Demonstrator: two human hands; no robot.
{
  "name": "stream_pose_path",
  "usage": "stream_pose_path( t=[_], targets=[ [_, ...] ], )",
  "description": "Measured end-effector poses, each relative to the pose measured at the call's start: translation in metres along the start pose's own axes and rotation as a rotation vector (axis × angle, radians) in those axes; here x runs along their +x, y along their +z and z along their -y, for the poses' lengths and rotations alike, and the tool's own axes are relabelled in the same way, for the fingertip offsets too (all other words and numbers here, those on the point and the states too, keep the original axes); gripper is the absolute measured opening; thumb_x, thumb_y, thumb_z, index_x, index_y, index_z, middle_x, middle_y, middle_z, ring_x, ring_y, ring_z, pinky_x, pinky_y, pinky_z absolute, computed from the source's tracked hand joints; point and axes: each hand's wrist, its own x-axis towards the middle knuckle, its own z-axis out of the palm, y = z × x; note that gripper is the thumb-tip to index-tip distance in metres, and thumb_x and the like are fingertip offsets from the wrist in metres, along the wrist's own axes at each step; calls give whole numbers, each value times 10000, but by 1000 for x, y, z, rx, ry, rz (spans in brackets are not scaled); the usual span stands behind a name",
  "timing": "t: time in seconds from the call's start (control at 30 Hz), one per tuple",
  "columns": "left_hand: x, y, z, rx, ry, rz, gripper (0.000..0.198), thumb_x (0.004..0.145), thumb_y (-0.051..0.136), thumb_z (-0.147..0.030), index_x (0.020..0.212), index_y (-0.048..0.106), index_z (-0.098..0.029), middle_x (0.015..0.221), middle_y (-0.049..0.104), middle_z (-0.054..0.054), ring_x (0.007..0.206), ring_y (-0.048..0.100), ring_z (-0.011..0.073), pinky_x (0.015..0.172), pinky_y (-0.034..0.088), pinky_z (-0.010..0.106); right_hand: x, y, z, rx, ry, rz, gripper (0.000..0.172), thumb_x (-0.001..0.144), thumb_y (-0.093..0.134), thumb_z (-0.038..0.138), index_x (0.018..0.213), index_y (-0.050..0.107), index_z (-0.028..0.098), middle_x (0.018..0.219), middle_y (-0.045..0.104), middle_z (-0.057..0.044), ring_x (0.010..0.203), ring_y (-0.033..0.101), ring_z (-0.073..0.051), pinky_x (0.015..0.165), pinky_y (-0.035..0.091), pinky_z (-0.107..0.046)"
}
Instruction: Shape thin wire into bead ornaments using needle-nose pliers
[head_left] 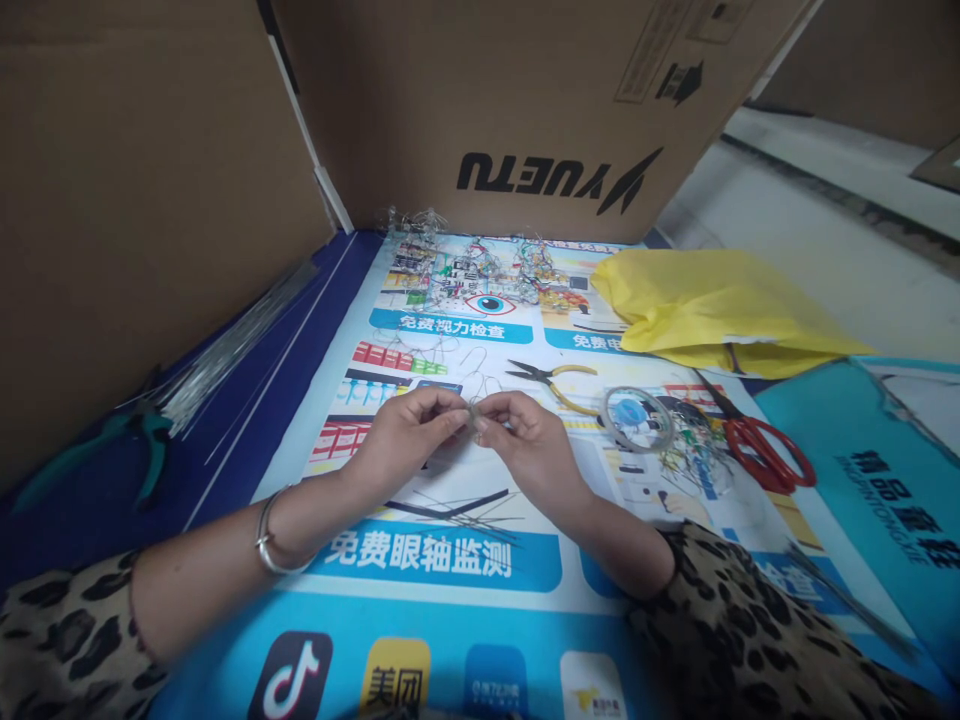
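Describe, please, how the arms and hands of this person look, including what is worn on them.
The left hand and right hand wear no gloves. A shiny silver-coloured bangle circles the left wrist; none shows on the right. The left sleeve and right sleeve are tan with dark leopard-like spots, leaving part of each forearm bare.

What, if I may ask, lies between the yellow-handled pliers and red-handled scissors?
In the head view, a pale round ring and tangled thin wires.
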Motion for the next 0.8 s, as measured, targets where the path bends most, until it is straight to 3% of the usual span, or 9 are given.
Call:
stream_pose_path(
  t=[0.47,0.63,0.8],
  targets=[
    [-4,0,1,-1,-49,93,130,731,606,-267,801,597,-158,659,571,-18,550,511,83,543,431,222,-2,-15,6,-177,60,120,119,737,584,273,831,597,202,741,627,4,689,580,-136,630,464,-269],
    [-5,-4,4,152,40,104,137,782,554,-278,861,603,-177,732,612,6,625,544,110,592,450,246,4,-24,7,-182,54,-14,145,713,608,295,822,600,200,688,605,15,643,569,-126,582,455,-247],
    [-13,-12,3,551,313,216,141,831,499,-235,865,631,-202,837,652,27,767,577,148,695,441,278,17,-42,-1,-184,53,-174,204,703,610,330,851,591,191,650,564,22,559,521,-102,503,421,-221]
  ],
)
